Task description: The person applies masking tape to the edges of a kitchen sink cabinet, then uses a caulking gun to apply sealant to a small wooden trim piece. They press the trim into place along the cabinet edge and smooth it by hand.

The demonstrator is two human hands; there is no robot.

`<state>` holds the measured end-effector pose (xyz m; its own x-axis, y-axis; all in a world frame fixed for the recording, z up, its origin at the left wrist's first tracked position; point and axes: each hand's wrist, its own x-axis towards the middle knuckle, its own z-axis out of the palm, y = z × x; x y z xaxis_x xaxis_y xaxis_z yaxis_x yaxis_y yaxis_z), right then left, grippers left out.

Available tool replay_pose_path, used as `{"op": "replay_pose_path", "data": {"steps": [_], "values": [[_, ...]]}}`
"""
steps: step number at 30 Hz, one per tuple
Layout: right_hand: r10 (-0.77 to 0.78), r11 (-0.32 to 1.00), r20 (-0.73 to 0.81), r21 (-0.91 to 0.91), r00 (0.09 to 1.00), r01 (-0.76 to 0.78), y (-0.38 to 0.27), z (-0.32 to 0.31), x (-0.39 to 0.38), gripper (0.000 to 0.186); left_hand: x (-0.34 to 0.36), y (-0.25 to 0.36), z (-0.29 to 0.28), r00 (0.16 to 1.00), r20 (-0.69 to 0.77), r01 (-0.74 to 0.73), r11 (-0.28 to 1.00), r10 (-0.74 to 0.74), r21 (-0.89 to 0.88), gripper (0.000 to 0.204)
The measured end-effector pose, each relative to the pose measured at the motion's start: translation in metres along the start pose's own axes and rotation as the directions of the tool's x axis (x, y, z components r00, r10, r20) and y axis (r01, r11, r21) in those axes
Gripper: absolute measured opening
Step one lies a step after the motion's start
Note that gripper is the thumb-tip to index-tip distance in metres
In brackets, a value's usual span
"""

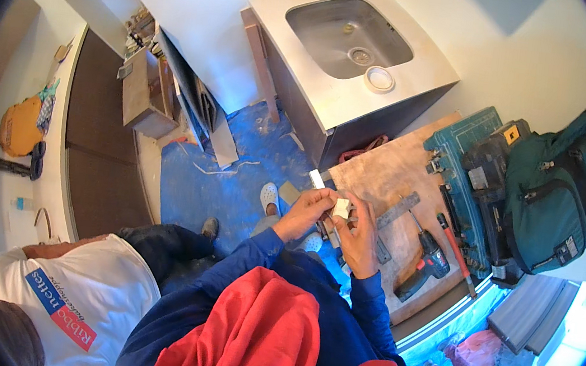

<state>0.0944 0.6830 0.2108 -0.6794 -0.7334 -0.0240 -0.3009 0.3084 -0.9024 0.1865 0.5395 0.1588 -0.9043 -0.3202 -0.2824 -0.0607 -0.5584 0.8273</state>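
In front of my body, both hands come together over the near left edge of a wooden board (382, 166). A small cream-coloured block (342, 208) sits between the thumb and fingers of my right hand (360, 240). My left hand (306, 213) is closed too, its fingertips pinched at the block's left edge. Just beyond the left fingers shows a white strip-like piece (316, 178); whether it is held I cannot tell. Right of my hands, a flat metal tool (398, 209) and a cordless drill (430, 260) with a long bit lie on the board.
A red-handled bar (455, 252) lies beside the drill. Toolcases (458, 158) and a green backpack (560, 184) stand at the right. Ahead is a sink counter (318, 92) with a tape roll (379, 79). Another person in a white shirt (89, 290) is close on my left. Blue sheeting (234, 194) covers the floor.
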Motion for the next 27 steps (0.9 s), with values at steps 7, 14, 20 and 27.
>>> {"op": "replay_pose_path", "data": {"steps": [7, 14, 20, 27], "values": [[0.176, 0.926, 0.046, 0.331, 0.983, -0.181, 0.009, -0.012, -0.014, 0.04, -0.033, 0.009, -0.042, 0.944, -0.328, 0.02, 0.988, 0.031, 0.15, 0.02], [0.231, 0.869, 0.032, 0.443, 0.972, -0.221, 0.012, -0.038, 0.004, 0.043, -0.047, 0.013, -0.124, 0.834, -0.511, -0.025, 0.939, 0.209, 0.343, 0.018], [0.179, 0.858, -0.093, 0.502, 0.979, -0.109, 0.001, -0.013, 0.038, 0.045, -0.005, 0.002, -0.177, 0.927, -0.322, 0.092, 0.717, 0.191, 0.691, 0.016], [0.246, 0.794, -0.161, 0.6, 0.956, -0.103, -0.021, 0.047, 0.11, 0.047, 0.076, 0.077, -0.223, 0.962, -0.04, 0.23, 0.727, -0.269, 0.646, 0.032]]}}
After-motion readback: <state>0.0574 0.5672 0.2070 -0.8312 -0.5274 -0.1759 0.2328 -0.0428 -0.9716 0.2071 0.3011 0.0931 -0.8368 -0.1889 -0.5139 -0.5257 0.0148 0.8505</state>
